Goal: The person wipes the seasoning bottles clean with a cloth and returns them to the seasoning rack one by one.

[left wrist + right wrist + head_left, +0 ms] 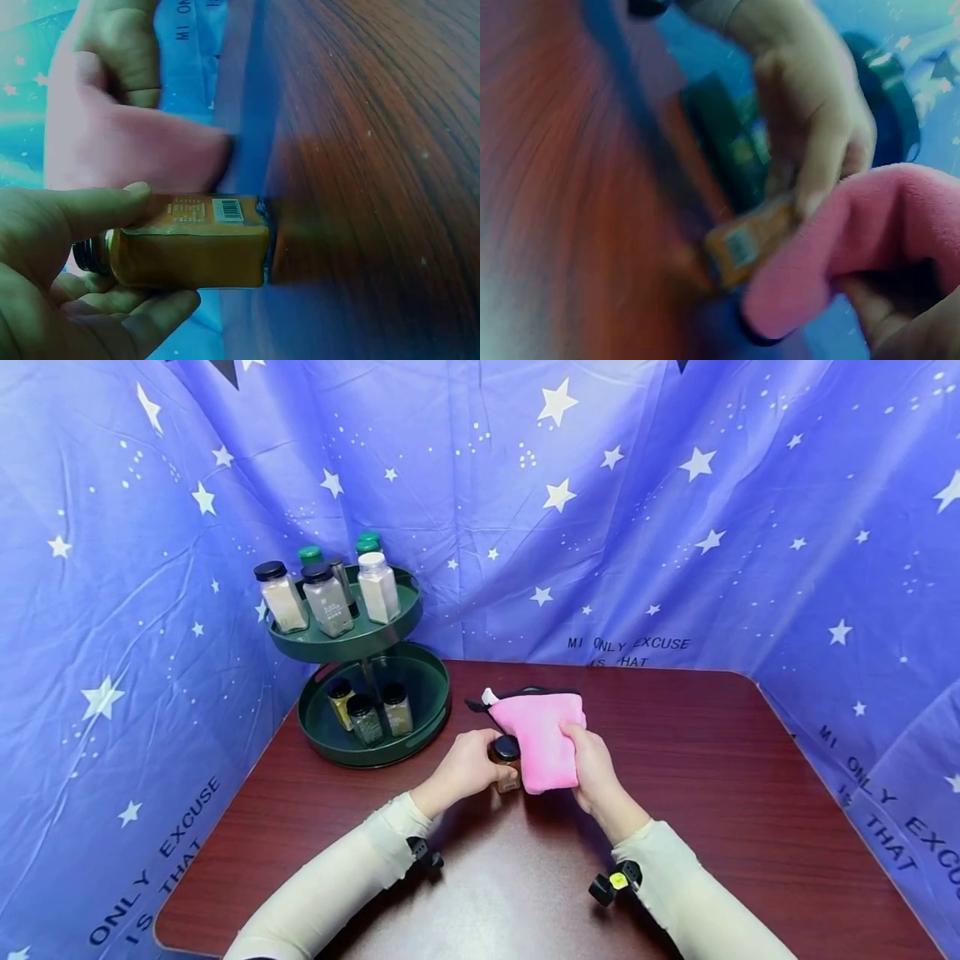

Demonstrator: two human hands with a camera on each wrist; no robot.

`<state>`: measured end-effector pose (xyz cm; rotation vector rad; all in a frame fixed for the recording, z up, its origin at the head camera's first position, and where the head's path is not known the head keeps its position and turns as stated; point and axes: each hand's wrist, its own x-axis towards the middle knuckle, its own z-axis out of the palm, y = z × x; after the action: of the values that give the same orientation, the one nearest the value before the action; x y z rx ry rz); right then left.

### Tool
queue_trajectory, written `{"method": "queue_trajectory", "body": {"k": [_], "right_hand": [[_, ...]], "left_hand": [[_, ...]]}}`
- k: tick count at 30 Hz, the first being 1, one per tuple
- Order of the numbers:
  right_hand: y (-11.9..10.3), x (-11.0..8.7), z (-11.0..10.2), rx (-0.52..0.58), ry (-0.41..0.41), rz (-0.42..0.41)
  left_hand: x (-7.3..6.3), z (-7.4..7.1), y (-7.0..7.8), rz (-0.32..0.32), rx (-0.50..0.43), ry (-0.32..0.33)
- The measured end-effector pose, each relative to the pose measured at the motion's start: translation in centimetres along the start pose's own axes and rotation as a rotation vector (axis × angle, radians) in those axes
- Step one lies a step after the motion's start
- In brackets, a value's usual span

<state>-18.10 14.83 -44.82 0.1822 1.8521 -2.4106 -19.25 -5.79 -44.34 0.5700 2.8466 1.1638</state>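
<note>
In the head view my left hand (468, 766) grips a spice jar (506, 750) with a black lid. Seen from the left wrist, the jar (195, 251) is square-sided, filled with orange-brown powder, and carries a barcode label; thumb and fingers lie on opposite sides of it. My right hand (595, 764) holds a folded pink cloth (543, 739) with its thumb on the near face. The cloth hangs right beside the jar, its edge overlapping the jar in the right wrist view. A black strip and a white tag show along the cloth's top.
A green two-tier rack (375, 752) stands at the back left. On its upper tier are several bottles, among them a white-capped jar (378, 589); several black-lidded jars, including a yellow one (341, 703), stand below. A starry blue curtain (495, 510) surrounds the reddish-brown table (675, 735).
</note>
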Motion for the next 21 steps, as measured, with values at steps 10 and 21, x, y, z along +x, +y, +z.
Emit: {"method": "queue_trajectory", "body": {"k": [10,21], "right_hand": [[1.5,0.5,-0.3,-0.074,0.053,0.044],[-1.7,-0.5,0.5,0.032,0.008,0.004]], "left_hand": [[0.2,0.2,-0.2,0.004,-0.01,-0.01],[0.3,0.3,-0.3,-0.007,-0.026,-0.01]]}}
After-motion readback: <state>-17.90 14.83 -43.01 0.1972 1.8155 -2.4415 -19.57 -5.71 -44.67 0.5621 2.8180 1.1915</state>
